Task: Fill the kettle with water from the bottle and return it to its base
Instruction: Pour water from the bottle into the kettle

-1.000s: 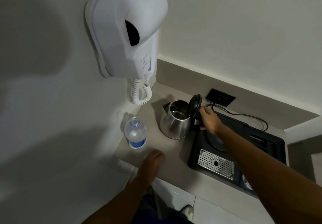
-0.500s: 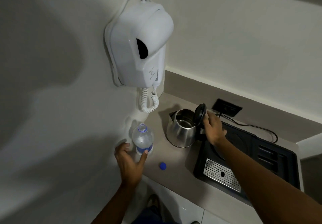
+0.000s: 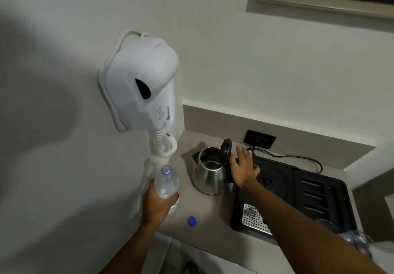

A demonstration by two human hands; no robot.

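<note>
- A grey corner bench (image 3: 213, 216) carries one steel kettle (image 3: 210, 174), lid up, beside one black tray (image 3: 298, 190).
- One loose blue cap (image 3: 192, 221) lies near the front edge.
- Left hand (image 3: 158, 205) — fingers wrapped around one uncapped bottle (image 3: 167, 181).
- Right hand (image 3: 245, 167) — fingers spread loosely at the kettle's handle side; grip unclear.

Steel kettle (image 3: 210, 174), lid (image 3: 226, 150) raised, upright near the counter's back left corner. Clear uncapped bottle (image 3: 167, 183) upright near the left edge. Round black base (image 3: 271, 181) sits right of the kettle.
</note>
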